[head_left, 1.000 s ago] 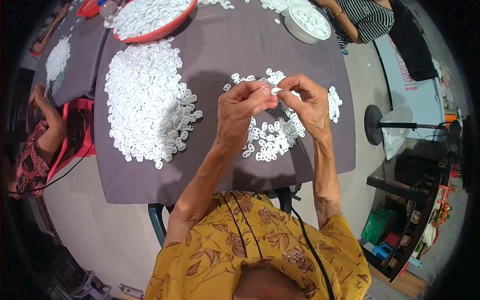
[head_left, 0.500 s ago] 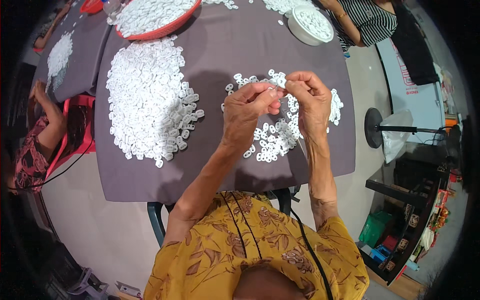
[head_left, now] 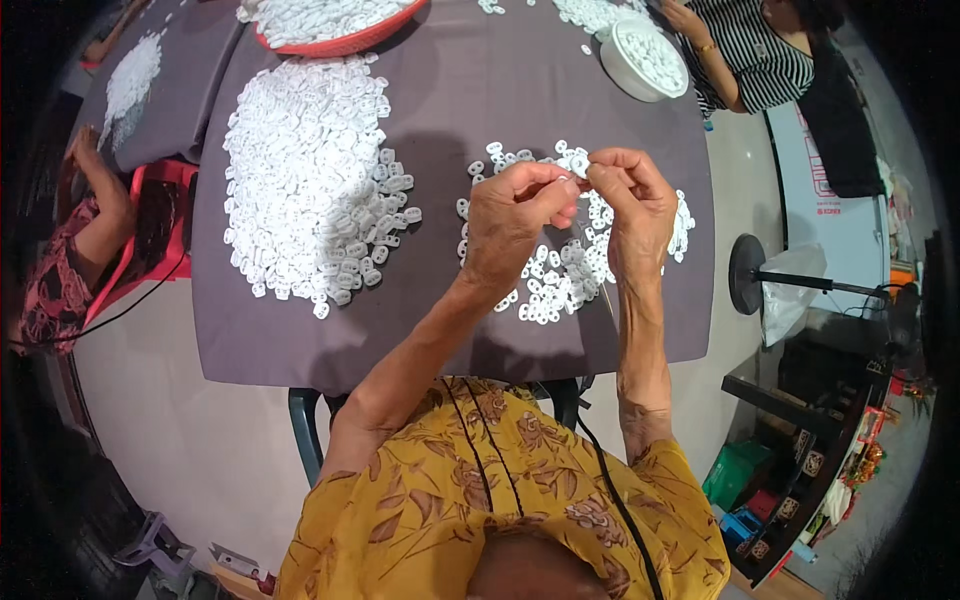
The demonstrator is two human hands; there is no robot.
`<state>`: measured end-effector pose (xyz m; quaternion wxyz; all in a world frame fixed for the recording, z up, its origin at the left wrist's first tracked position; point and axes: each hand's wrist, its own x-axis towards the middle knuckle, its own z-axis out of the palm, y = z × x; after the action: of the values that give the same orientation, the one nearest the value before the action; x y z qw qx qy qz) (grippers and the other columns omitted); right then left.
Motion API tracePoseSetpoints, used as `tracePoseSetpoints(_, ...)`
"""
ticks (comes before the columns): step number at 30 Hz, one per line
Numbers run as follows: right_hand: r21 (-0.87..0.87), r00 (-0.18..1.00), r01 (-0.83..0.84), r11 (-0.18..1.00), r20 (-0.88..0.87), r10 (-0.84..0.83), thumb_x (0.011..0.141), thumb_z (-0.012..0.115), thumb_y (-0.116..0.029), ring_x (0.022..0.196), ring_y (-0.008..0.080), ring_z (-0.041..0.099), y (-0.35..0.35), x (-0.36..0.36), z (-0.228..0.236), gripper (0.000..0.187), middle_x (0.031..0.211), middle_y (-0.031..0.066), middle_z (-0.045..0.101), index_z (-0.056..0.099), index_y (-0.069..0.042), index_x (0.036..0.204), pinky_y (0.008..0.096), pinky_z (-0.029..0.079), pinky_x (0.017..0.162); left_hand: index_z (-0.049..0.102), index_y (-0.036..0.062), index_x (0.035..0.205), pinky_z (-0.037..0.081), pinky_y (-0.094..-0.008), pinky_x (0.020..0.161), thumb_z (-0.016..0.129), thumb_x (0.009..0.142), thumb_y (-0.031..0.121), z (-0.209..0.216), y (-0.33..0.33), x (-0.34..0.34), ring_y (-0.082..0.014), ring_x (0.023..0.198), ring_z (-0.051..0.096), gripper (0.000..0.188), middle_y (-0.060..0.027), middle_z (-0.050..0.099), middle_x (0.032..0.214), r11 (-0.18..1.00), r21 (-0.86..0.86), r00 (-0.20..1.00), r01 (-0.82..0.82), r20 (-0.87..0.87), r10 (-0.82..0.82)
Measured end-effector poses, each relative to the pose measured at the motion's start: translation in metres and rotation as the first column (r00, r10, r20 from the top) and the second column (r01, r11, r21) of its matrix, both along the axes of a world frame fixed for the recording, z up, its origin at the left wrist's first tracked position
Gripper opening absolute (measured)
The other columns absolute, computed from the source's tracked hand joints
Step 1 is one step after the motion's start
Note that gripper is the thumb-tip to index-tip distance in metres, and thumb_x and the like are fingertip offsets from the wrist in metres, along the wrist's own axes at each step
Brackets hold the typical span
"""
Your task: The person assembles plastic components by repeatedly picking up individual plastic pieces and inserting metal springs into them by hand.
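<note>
My left hand [head_left: 512,222] and my right hand [head_left: 640,208] meet fingertip to fingertip above the grey-covered table [head_left: 430,335]. The thumb and forefinger of the right pinch a small white oval plastic piece with two holes [head_left: 580,163]. The left fingers are closed in a pinch against it; what they hold is hidden. Under and around both hands lie scattered pieces of the same kind [head_left: 560,290]. A thin strand [head_left: 607,300] shows beside my right wrist. To the left, a large heap of these white pieces [head_left: 295,185] covers the cloth.
At the far edge stand a red basket [head_left: 345,42] and a white bowl [head_left: 648,62], both full of white pieces. A person in a striped top [head_left: 755,60] is at the far right. Another person's arm [head_left: 100,215] shows at left by a red chair [head_left: 160,205].
The view has shifted slightly, so the table's contents sit a little to the right. Both hands stay together in the same pinch, with only small finger movement.
</note>
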<state>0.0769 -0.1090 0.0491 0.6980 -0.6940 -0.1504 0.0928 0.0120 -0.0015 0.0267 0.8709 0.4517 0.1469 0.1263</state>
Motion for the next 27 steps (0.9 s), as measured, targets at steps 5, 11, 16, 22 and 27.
tracePoseSetpoints(5,-0.032,0.998,-0.062,0.998,-0.006,0.062,0.079,0.059,-0.003,0.069,0.0083,0.057,0.0,-0.002,0.005,0.014,0.076,0.0049,0.062,0.06,0.003,0.092,0.0195,0.042,0.06,0.06,-0.0034,0.084,0.046,-0.0213,0.058,0.058,0.078,0.009,-0.003,0.001,0.0,-0.0097,0.06,0.055,0.014,-0.0059,0.06,0.069,1.0,0.031,1.0,-0.005,-0.008,0.005)
tracePoseSetpoints(11,-0.137,0.996,-0.083,0.987,0.02,0.087,0.079,0.06,-0.004,0.071,0.008,0.057,-0.004,-0.001,0.01,0.013,0.078,0.0038,0.062,0.062,0.002,0.091,0.0196,0.043,0.062,0.061,-0.0038,0.083,0.046,-0.0213,0.057,0.058,0.077,0.009,-0.001,0.001,0.0,-0.0098,0.06,0.056,0.015,-0.0062,0.06,0.069,0.999,0.051,1.0,-0.003,-0.009,0.004)
tracePoseSetpoints(16,-0.186,0.994,-0.1,0.977,0.027,0.107,0.077,0.062,-0.003,0.073,0.009,0.055,-0.004,-0.002,0.013,0.013,0.079,0.0034,0.061,0.063,0.002,0.089,0.0207,0.043,0.068,0.061,-0.0044,0.092,0.049,-0.0243,0.061,0.06,0.078,0.006,-0.004,0.003,-0.001,-0.0137,0.066,0.059,0.017,-0.0104,0.063,0.078,0.996,0.086,1.0,0.009,-0.001,-0.009)
tracePoseSetpoints(22,-0.216,0.989,-0.128,0.968,0.04,0.139,0.077,0.063,-0.003,0.071,0.0084,0.054,-0.008,0.001,0.012,0.011,0.076,0.0028,0.06,0.062,0.001,0.087,0.0204,0.042,0.066,0.062,-0.0035,0.09,0.048,-0.022,0.06,0.06,0.079,0.007,-0.007,0.004,-0.001,-0.0113,0.066,0.059,0.015,-0.0078,0.063,0.075,0.976,0.219,0.999,-0.003,0.049,-0.008)
tracePoseSetpoints(27,-0.239,0.986,-0.142,0.961,0.053,0.159,0.077,0.064,-0.006,0.07,0.0081,0.053,-0.005,0.0,0.01,0.009,0.074,0.0019,0.059,0.062,0.001,0.083,0.0205,0.042,0.066,0.063,-0.001,0.086,0.045,-0.0206,0.056,0.06,0.077,0.006,-0.012,-0.001,0.001,-0.0078,0.062,0.056,0.011,-0.0043,0.062,0.069,0.899,0.422,0.992,-0.121,0.074,0.098)
